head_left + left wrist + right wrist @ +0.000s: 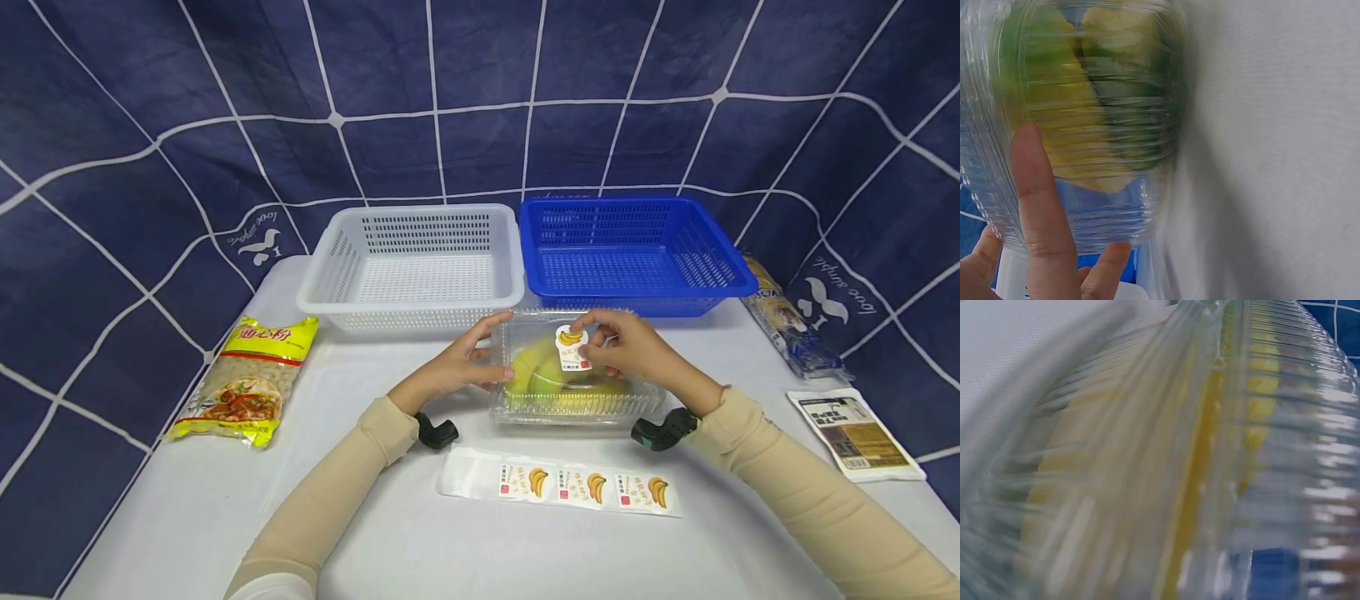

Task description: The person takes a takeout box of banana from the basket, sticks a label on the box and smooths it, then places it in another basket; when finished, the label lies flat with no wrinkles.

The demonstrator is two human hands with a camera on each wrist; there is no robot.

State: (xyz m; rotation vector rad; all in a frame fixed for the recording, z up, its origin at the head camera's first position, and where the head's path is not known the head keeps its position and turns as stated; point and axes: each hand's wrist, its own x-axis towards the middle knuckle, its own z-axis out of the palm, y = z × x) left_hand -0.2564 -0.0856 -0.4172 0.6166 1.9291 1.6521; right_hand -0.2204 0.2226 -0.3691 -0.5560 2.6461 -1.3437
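A clear plastic clamshell box (517, 408) with bananas (536, 367) inside lies closed in front of me. My left hand (468, 358) is at its left end, fingers spread and resting along the wall; in the left wrist view a straight finger (1038, 187) lies against the ribbed side. Over the lid, my right hand (626, 346) pinches the edge of a white banana sticker (573, 348) between thumb and forefinger. The right wrist view shows only the blurred box (1297, 456) close up. Nearer me lies a backing strip (472, 473) with banana stickers (577, 487).
Behind the box stand a white basket (420, 312) and a blue basket (637, 302), side by side. A yellow pasta bag (251, 379) lies at left. On the right are a blue-and-gold packet (795, 325) and a white-and-brown pouch (855, 433). Dark checked cloth (480, 83) hangs around the table.
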